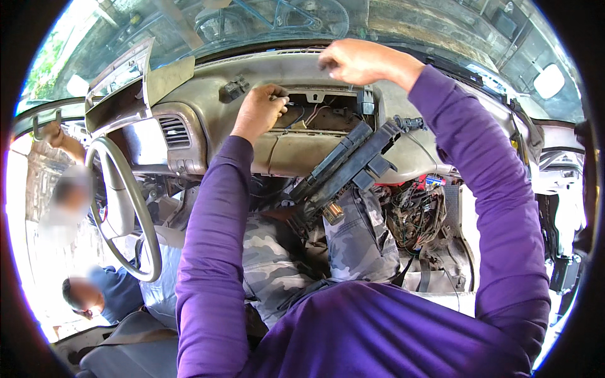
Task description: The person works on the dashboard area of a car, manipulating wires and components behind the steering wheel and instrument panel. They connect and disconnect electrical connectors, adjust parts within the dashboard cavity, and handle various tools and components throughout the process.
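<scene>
My left hand [260, 113] is at the left edge of the rectangular dashboard opening [321, 116]. Its fingers are pinched together, and whatever lies between them is too small to name. Further right, my right hand [354, 62] is over the dashboard top [296, 69] near the windshield, its fingers curled; what they hold, if anything, is hidden. Loose wires [314, 114] show inside the opening. A long black plastic assembly [343, 165] leans at a slant across the dashboard front, above my camouflage-trousered legs [356, 236]. A small dark connector block [234, 88] sits on the dashboard left of my left hand.
The steering wheel [153, 246] stands at the left, beside an air vent [175, 131]. A tilted panel [167, 79] rests on the dashboard's left end. Tangled wiring [413, 217] hangs in the right footwell. Two people are outside on the left, one wearing a dark shirt [120, 293].
</scene>
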Demonstrator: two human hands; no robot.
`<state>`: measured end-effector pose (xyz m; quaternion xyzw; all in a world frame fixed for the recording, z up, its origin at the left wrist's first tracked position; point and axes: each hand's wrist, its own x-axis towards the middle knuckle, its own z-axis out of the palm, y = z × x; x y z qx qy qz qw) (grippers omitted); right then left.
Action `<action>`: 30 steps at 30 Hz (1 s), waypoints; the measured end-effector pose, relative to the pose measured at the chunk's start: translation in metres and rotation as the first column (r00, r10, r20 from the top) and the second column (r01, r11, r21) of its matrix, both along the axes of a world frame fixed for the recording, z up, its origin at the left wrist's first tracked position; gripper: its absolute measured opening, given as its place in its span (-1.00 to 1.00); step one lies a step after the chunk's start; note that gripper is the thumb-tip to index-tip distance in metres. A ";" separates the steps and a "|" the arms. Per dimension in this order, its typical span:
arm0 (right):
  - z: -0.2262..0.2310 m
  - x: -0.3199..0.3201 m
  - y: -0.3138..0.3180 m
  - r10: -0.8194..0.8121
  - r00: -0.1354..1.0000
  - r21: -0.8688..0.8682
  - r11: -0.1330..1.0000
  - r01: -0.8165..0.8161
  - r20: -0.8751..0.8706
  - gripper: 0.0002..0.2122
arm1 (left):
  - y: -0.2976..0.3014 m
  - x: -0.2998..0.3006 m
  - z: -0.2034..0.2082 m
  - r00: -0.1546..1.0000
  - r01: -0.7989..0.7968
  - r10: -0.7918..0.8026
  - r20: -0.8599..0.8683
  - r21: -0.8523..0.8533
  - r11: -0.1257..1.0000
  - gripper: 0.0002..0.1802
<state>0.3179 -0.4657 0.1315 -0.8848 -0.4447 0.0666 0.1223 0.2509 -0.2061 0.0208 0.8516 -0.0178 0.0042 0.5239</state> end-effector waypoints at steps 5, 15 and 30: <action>0.035 -0.020 -0.052 -0.100 0.994 0.023 0.995 0.100 -0.036 -0.69 | -0.001 -0.011 -0.008 0.991 -0.083 0.053 0.121 0.260 0.962 -0.76; 0.047 -0.022 -0.051 -0.106 0.994 -0.021 0.994 0.105 -0.038 -0.70 | 0.001 -0.022 0.004 0.985 0.094 -0.120 0.120 0.206 0.974 -0.68; -0.042 0.021 0.193 0.083 0.971 -0.134 0.990 -0.053 0.226 -0.41 | -0.011 -0.021 0.016 0.968 0.156 -0.222 0.115 0.415 0.896 -0.69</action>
